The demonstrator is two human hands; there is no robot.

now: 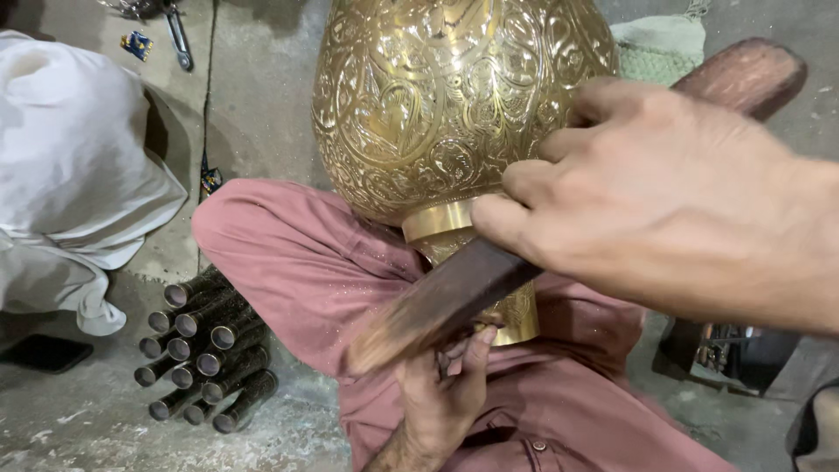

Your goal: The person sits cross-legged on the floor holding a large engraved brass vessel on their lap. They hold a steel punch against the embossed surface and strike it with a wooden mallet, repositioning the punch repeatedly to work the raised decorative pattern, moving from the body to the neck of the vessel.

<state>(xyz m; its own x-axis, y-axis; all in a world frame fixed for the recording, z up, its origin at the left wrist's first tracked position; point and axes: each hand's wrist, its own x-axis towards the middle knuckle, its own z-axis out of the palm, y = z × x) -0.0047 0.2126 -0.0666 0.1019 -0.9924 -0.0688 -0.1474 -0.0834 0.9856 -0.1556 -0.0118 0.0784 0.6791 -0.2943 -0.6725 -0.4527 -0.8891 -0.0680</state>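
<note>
Engraved brass vase [446, 96] resting on the lap, between both hands. Right hand [664, 201] clenched around a wooden stick [454, 297], laid across the vase's neck. Left hand [441, 393] below, gripping the vase's foot. Metal tubes [205, 350] stacked on the floor nearby.

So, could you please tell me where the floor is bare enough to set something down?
Bare concrete floor lies between the white cloth and the brass vase. Lower left is crowded by stacked metal tubes; the lap holds both hands.
</note>
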